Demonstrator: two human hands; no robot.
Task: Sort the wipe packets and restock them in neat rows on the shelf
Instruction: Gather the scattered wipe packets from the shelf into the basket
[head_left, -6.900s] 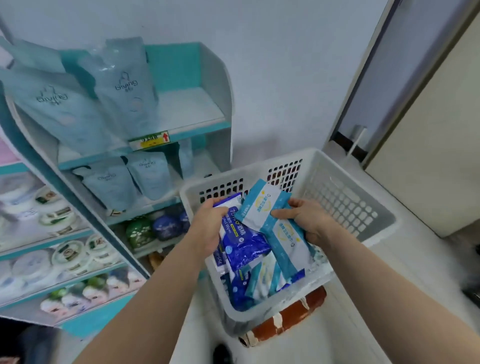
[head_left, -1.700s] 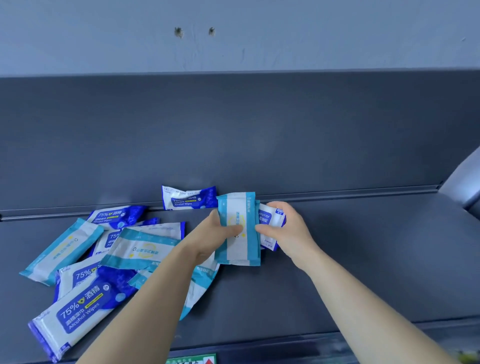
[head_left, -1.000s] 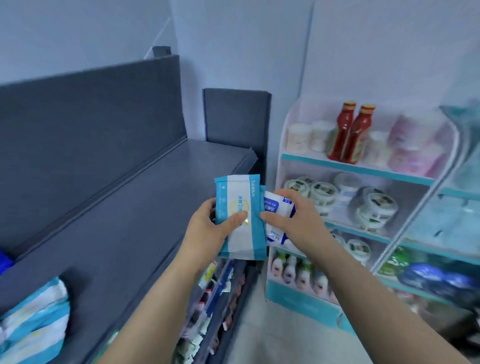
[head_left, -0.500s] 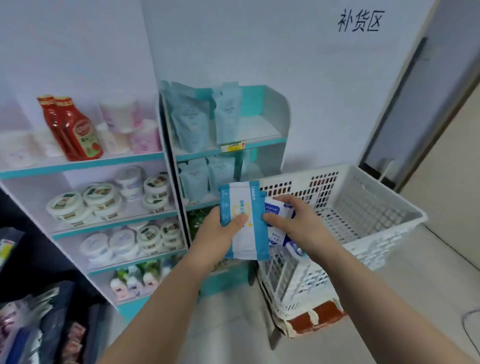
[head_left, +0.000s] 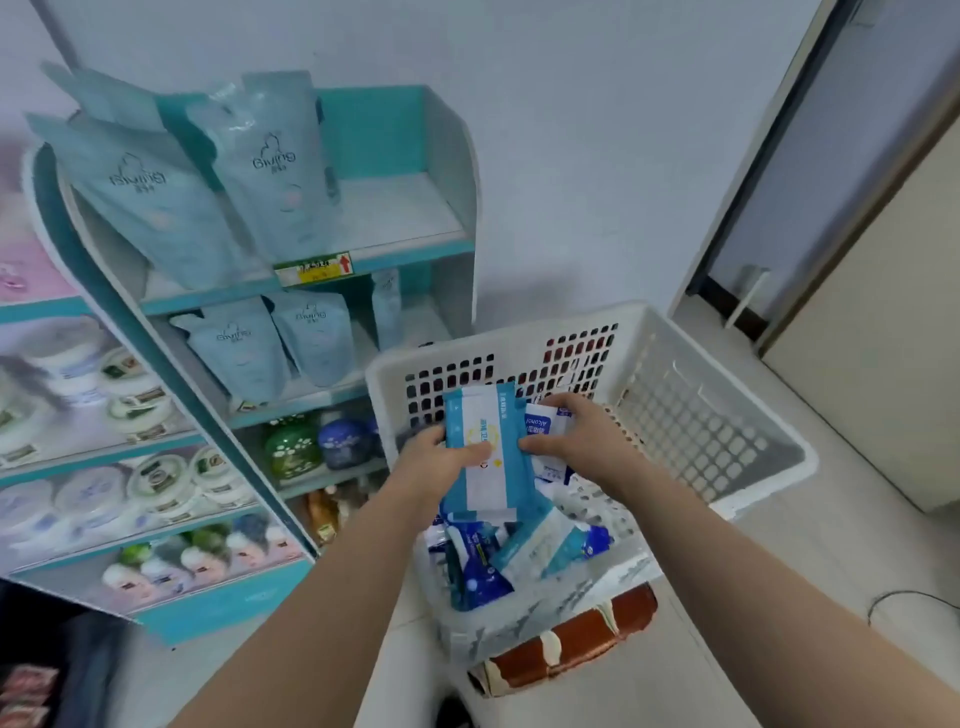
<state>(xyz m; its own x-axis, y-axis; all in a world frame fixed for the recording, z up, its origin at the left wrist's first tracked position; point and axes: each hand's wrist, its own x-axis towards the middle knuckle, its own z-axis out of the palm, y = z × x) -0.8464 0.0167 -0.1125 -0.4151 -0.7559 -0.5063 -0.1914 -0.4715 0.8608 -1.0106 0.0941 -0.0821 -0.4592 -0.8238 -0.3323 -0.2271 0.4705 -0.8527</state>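
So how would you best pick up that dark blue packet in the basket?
Probably pinch the top end of the dark blue packet, coming down from above: it stands tilted, wedged between other packets near the basket's near wall, so its sides look blocked.

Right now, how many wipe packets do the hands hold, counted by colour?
Teal-and-white packet: 1, in the left hand
Blue-and-white packet: 1, in the right hand
Total: 2 in view
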